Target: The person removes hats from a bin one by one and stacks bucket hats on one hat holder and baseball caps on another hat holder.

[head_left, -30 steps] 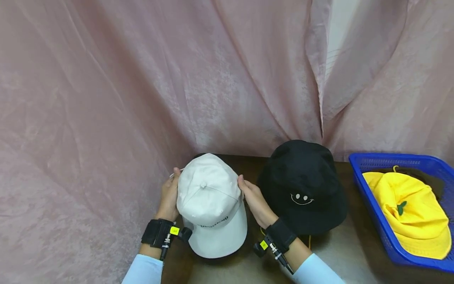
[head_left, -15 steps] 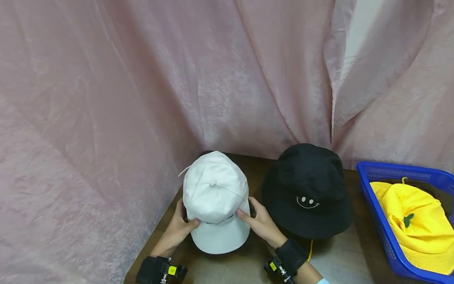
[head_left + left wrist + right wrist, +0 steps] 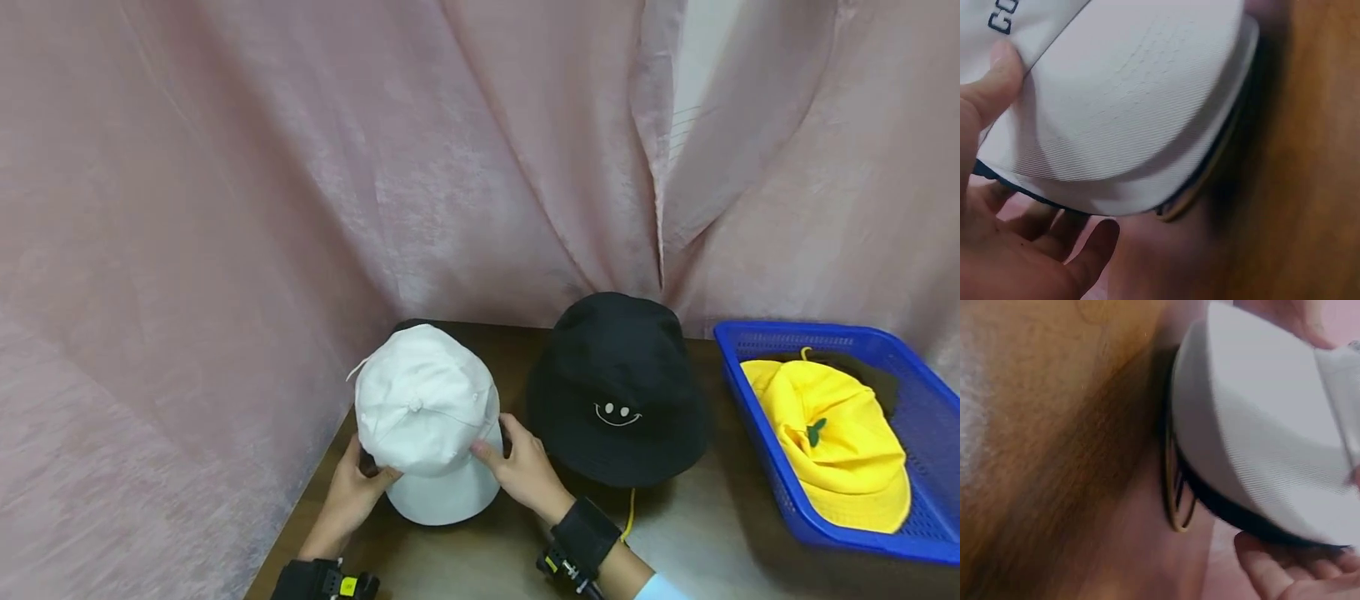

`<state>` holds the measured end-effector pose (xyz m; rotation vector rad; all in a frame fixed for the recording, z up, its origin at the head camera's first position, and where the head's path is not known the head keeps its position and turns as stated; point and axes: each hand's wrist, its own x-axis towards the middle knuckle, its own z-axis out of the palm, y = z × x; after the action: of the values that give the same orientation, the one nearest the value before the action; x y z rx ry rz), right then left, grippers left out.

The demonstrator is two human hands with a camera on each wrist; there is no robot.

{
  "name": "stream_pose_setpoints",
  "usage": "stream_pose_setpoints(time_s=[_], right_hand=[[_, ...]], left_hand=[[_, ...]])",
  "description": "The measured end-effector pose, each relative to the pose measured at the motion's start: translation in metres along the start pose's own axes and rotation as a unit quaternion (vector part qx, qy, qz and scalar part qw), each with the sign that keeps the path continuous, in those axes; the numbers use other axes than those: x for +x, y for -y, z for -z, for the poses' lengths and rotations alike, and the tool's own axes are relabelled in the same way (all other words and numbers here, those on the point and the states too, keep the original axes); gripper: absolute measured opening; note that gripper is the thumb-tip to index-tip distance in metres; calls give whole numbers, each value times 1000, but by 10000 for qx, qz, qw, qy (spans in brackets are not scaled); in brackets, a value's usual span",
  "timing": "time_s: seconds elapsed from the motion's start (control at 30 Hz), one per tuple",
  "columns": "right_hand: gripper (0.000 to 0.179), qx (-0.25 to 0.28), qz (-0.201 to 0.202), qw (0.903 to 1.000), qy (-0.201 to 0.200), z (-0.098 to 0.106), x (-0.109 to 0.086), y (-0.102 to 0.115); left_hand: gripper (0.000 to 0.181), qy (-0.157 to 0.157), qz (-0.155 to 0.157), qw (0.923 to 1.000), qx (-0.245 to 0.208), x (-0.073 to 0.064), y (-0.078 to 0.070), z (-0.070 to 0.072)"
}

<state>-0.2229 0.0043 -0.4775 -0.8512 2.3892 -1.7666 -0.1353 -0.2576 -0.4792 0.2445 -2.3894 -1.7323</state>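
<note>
A white cap [image 3: 427, 400] with dark lettering sits on top of other headwear, its brim facing me. My left hand [image 3: 349, 493] grips its left side, thumb on top where brim meets crown and fingers underneath. On the opposite side my right hand [image 3: 528, 473] holds it the same way. Seen from the left wrist, the white brim [image 3: 1129, 94] lies over a second pale brim [image 3: 1147, 194] with a dark edge below. A thin brownish loop [image 3: 1175, 519] shows under the stack in the right wrist view. Close to my right hand stands a black bucket hat [image 3: 615, 375] with a smiley face.
At the right, a blue basket [image 3: 757, 442] contains a yellow cap [image 3: 832, 450] with a green leaf and a dark brown item [image 3: 862, 375]. A yellow cord [image 3: 628, 517] hangs from the bucket hat. A pink curtain [image 3: 487, 167] borders the wooden table [image 3: 675, 558] behind and left.
Both hands have come down from the crown's sides to the brim, thumbs now on top. The cap stays at nearly the same spot while the head view shifts.
</note>
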Motion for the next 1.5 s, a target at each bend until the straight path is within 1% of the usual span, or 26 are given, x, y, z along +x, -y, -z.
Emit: stream_pose_setpoints(time_s=[0.1, 0.17, 0.2, 0.27, 0.33, 0.4, 0.47, 0.5, 0.53, 0.6, 0.73, 0.8, 0.9, 1.0, 1.1, 1.23, 1.3, 1.4, 1.5], right_hand=[[64, -239, -83, 9997, 77, 1, -8, 11], [67, -263, -90, 9995, 143, 5, -14, 19], [67, -292, -29, 9994, 200, 7, -17, 23], [65, -374, 152, 9988, 294, 11, -22, 31], [62, -518, 376, 9975, 307, 16, -27, 38], [59, -693, 578, 9956, 257, 20, -33, 45], [57, -846, 760, 9934, 156, 25, -39, 50], [56, -908, 843, 9922, 93, 28, -42, 53], [56, -972, 948, 9907, 22, 31, -44, 56], [55, -1076, 1188, 9870, -152, 37, -48, 60], [51, -1182, 1654, 9779, -494, 48, -50, 66], [50, -1213, 1784, 9744, -627, 53, -49, 68], [50, -1238, 1881, 9714, -751, 59, -49, 69], [49, -1256, 1944, 9693, -825, 64, -50, 70], [50, -1255, 1994, 9679, -871, 69, -51, 71], [51, -1304, 2086, 9643, -982, 76, -54, 73], [51, -1329, 2152, 9617, -1054, 80, -55, 74], [50, -1306, 2141, 9612, -1153, 87, -58, 75], [50, -1275, 2117, 9608, -1256, 94, -60, 76]], left_hand=[[89, -73, 52, 9998, 173, -9, 1, 5], [89, -241, 29, 9993, 281, -16, 1, 6], [87, -442, 9, 9987, 257, -21, 1, 6], [77, -962, -43, 9951, 241, -32, -1, 5], [61, -1590, 8, 9869, 265, -42, -4, 1], [40, -2189, 70, 9752, 324, -50, -7, -4], [23, -2593, 228, 9645, 449, -56, -10, -10], [16, -2692, 285, 9614, 492, -59, -11, -13], [13, -2737, 319, 9600, 487, -61, -12, -16], [13, -2653, 351, 9625, 447, -65, -13, -21], [14, -2192, 292, 9750, 215, -69, -15, -32], [14, -1994, 277, 9795, 117, -70, -16, -36], [17, -1754, 262, 9841, -98, -72, -18, -42], [20, -1530, 239, 9873, -342, -74, -21, -47], [24, -1275, 194, 9905, -473, -73, -22, -52], [29, -860, 191, 9939, -668, -71, -23, -57], [33, -629, 222, 9947, -788, -70, -22, -60], [37, -287, 247, 9946, -968, -68, -22, -63], [40, -8, 226, 9933, -1137, -67, -21, -65]])
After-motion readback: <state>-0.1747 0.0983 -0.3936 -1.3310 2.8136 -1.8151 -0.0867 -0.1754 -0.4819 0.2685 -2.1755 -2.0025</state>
